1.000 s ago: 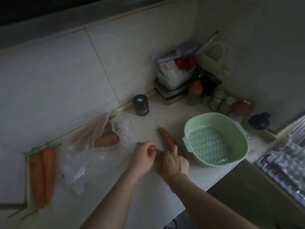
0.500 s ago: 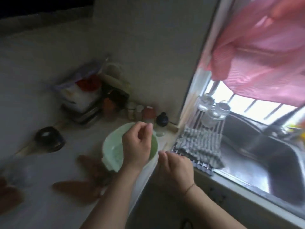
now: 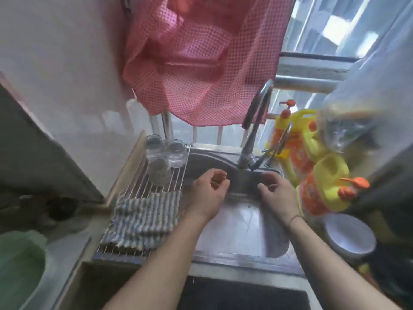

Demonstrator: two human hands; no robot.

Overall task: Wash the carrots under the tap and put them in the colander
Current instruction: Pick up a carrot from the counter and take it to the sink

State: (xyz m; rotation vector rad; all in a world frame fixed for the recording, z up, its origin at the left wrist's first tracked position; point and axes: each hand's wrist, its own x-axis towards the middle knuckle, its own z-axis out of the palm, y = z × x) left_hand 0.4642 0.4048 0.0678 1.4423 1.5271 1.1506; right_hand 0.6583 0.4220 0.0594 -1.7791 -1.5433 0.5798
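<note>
Both of my hands hover over the steel sink (image 3: 237, 240), just in front of the tap (image 3: 254, 121). My left hand (image 3: 209, 193) and my right hand (image 3: 279, 193) face each other with loosely curled fingers, and neither holds anything. A faint stream of water seems to fall between them. The pale green colander (image 3: 20, 260) stands on the counter at the lower left edge, blurred. No carrot is in view.
A wire drying rack (image 3: 156, 180) spans the sink's left side, carrying a striped cloth (image 3: 145, 218) and three glasses (image 3: 165, 155). A pink cloth (image 3: 201, 63) hangs above the tap. Yellow-orange detergent bottles (image 3: 324, 180) and a white bowl (image 3: 348, 236) crowd the right.
The view has swung right from the counter with the carrots to the sink. Both hands left the carrot on the counter and now hover empty over the basin.
</note>
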